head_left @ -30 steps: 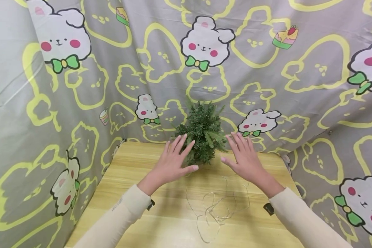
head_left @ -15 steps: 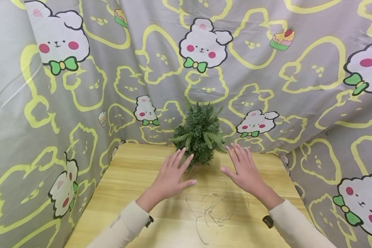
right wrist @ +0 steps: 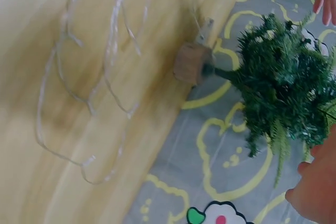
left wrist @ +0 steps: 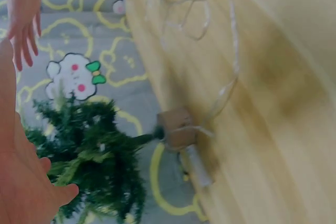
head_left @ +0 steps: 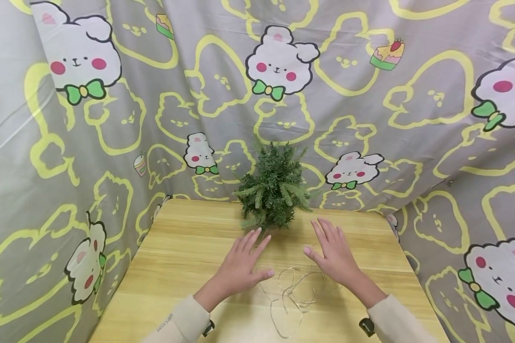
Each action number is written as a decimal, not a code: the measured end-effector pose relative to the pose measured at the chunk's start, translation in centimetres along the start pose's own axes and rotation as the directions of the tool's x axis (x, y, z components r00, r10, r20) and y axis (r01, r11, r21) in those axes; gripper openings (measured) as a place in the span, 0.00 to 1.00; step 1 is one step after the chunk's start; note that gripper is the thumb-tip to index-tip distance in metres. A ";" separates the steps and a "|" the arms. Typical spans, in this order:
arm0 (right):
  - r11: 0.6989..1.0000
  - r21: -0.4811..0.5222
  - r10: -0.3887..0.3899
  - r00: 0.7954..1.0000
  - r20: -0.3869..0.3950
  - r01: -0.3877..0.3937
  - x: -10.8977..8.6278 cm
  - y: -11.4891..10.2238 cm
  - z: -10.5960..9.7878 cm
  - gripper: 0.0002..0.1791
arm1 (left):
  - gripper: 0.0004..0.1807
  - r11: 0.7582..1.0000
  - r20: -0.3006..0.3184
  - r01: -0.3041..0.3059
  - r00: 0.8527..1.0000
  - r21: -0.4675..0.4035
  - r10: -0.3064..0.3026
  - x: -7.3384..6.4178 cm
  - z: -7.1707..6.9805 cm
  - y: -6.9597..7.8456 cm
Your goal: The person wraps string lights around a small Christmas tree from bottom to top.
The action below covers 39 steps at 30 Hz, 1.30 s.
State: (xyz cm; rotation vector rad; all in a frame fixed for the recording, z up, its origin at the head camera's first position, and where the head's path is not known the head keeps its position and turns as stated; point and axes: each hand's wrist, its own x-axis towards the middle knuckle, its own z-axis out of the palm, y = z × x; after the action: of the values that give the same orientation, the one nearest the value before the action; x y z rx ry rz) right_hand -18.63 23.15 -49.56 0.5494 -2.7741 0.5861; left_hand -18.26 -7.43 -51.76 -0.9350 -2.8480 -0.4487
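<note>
A small artificial Christmas tree (head_left: 274, 183) stands upright at the back of the wooden table, its round wooden base (right wrist: 190, 64) showing in the wrist views. My left hand (head_left: 238, 267) hovers in front of the tree to the left, fingers straight and spread, holding nothing. Across from it, my right hand (head_left: 336, 259) is likewise extended, palm down, with nothing in it. Between and below the hands lies a loose tangle of thin pale wire, like a fairy light string (left wrist: 234, 51). One end of it runs to the base, beside a small pale flat piece (left wrist: 199, 166).
The wooden table (head_left: 176, 267) ends at a grey curtain (head_left: 223, 95) printed with rabbits, which hangs close behind the tree and along both sides. A dark strap with a small device (head_left: 366, 327) sits at the right wrist.
Both hands have drawn back from beside the tree's branches toward the person, the left one further, and now leave the tree uncovered. The tree and the wire stay where they were.
</note>
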 end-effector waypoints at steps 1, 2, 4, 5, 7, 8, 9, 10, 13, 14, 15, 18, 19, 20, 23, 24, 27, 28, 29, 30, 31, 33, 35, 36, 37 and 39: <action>1.000 0.005 -0.002 1.000 -0.006 0.002 -0.2 -0.1 0.4 0.46 | 0.48 1.000 0.004 0.001 1.000 -0.004 -0.001 -0.2 0.4 0.0; 1.000 0.015 -0.002 1.000 -0.010 0.002 -0.5 -0.1 0.7 0.46 | 0.48 1.000 0.006 0.002 1.000 -0.011 -0.002 -0.3 0.7 -0.1; 1.000 0.031 -0.001 1.000 -0.018 0.001 -0.9 -0.3 1.4 0.45 | 0.48 1.000 0.008 0.007 1.000 -0.023 -0.007 -0.6 1.3 -0.2; 0.999 0.037 0.001 1.000 -0.022 -0.001 -1.2 -0.4 1.8 0.45 | 0.48 1.000 0.012 0.010 1.000 -0.025 -0.010 -0.8 1.6 -0.3; 0.999 0.047 0.006 1.000 -0.022 -0.005 -1.6 -0.6 2.5 0.45 | 0.48 0.999 0.026 0.021 0.999 -0.034 -0.020 -1.1 2.2 -0.4; 0.998 0.059 0.010 1.000 -0.019 -0.009 -1.9 -0.7 2.8 0.45 | 0.48 0.999 0.031 0.024 0.999 -0.033 -0.023 -1.2 2.5 -0.4; 0.998 0.067 0.014 1.000 -0.015 -0.013 -2.1 -0.8 3.0 0.44 | 0.47 0.999 0.035 0.028 0.999 -0.035 -0.026 -1.3 2.8 -0.5; 0.997 0.073 0.016 1.000 -0.010 -0.015 -2.3 -1.0 3.4 0.44 | 0.47 0.999 0.040 0.031 0.999 -0.038 -0.029 -1.4 3.2 -0.6; 0.996 0.083 0.023 1.000 0.005 -0.024 -2.9 -1.5 4.2 0.43 | 0.47 0.998 0.060 0.040 0.997 -0.047 -0.037 -1.7 4.1 -0.9; 0.996 0.089 0.024 1.000 0.007 -0.024 -3.1 -1.6 4.4 0.43 | 0.47 0.998 0.064 0.039 0.997 -0.049 -0.036 -1.7 4.4 -1.0; 0.996 0.088 0.024 1.000 0.010 -0.025 -3.3 -1.8 4.7 0.42 | 0.46 0.998 0.068 0.040 0.997 -0.053 -0.037 -1.8 4.6 -1.1; 0.996 0.081 0.028 0.999 0.020 -0.029 -3.9 -2.4 5.7 0.41 | 0.46 0.998 0.070 0.031 0.997 -0.046 -0.028 -2.0 5.2 -1.4; 0.995 0.088 0.035 0.999 0.025 -0.037 -4.0 -2.5 6.1 0.41 | 0.46 0.999 0.067 0.026 0.998 -0.044 -0.023 -2.1 5.4 -1.5; 0.994 0.097 0.045 0.998 0.034 -0.048 -4.2 -2.7 6.4 0.41 | 0.45 0.999 0.063 0.020 0.998 -0.041 -0.017 -2.2 5.6 -1.6; 0.987 0.130 0.091 0.994 0.064 -0.099 -4.7 -3.3 7.6 0.40 | 0.45 1.000 0.061 0.007 0.998 -0.028 -0.006 -2.4 6.3 -1.8; 0.983 0.143 0.108 0.992 0.071 -0.117 -4.8 -3.5 7.9 0.39 | 0.45 1.000 0.061 0.006 0.998 -0.027 -0.004 -2.5 6.6 -1.9; 0.973 0.157 0.155 0.984 0.092 -0.168 -5.3 -4.1 9.1 0.38 | 0.45 1.000 0.062 0.003 0.998 -0.015 -0.002 -2.7 7.4 -2.1; 0.971 0.154 0.169 0.981 0.095 -0.182 -5.4 -4.4 9.5 0.38 | 0.45 1.000 0.062 0.003 0.998 -0.016 -0.002 -2.8 7.6 -2.2; 0.969 0.154 0.181 0.979 0.097 -0.195 -5.5 -4.6 9.9 0.38 | 0.45 1.000 0.060 0.001 0.998 -0.008 -0.001 -2.8 7.9 -2.3; 0.966 0.156 0.193 0.976 0.102 -0.207 -5.7 -4.8 10.3 0.37 | 0.45 1.000 0.057 -0.001 0.998 -0.003 0.001 -2.8 8.2 -2.4; 0.962 0.159 0.205 0.973 0.109 -0.221 -5.8 -5.0 10.6 0.37 | 0.45 1.000 0.056 -0.003 0.998 -0.003 0.003 -2.9 8.5 -2.5; 0.957 0.166 0.219 0.968 0.119 -0.237 -6.0 -5.5 11.3 0.38 | 0.44 1.000 0.056 -0.007 0.998 0.013 0.006 -3.0 8.9 -2.7; 0.952 0.174 0.230 0.964 0.135 -0.251 -6.4 -5.9 12.0 0.38 | 0.44 0.999 0.059 -0.010 0.998 0.031 0.008 -3.0 9.3 -2.9; 0.949 0.178 0.236 0.961 0.143 -0.259 -6.6 -6.1 12.4 0.38 | 0.44 0.999 0.062 -0.010 0.998 0.039 0.008 -3.1 9.5 -3.0; 0.947 0.184 0.238 0.960 0.150 -0.264 -6.8 -6.3 12.8 0.38 | 0.44 0.999 0.065 -0.009 0.998 0.045 0.006 -3.1 9.7 -3.0; 0.941 0.193 0.248 0.955 0.160 -0.277 -7.3 -6.6 13.6 0.38 | 0.44 0.998 0.068 -0.009 0.998 0.056 0.005 -3.0 10.0 -3.2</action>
State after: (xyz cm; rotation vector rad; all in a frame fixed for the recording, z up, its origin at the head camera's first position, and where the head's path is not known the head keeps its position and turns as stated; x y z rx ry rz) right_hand -11.58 13.93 -61.71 0.2663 -2.9550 0.9483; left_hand -17.81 -8.45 -62.61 -0.9677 -2.9000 -0.3407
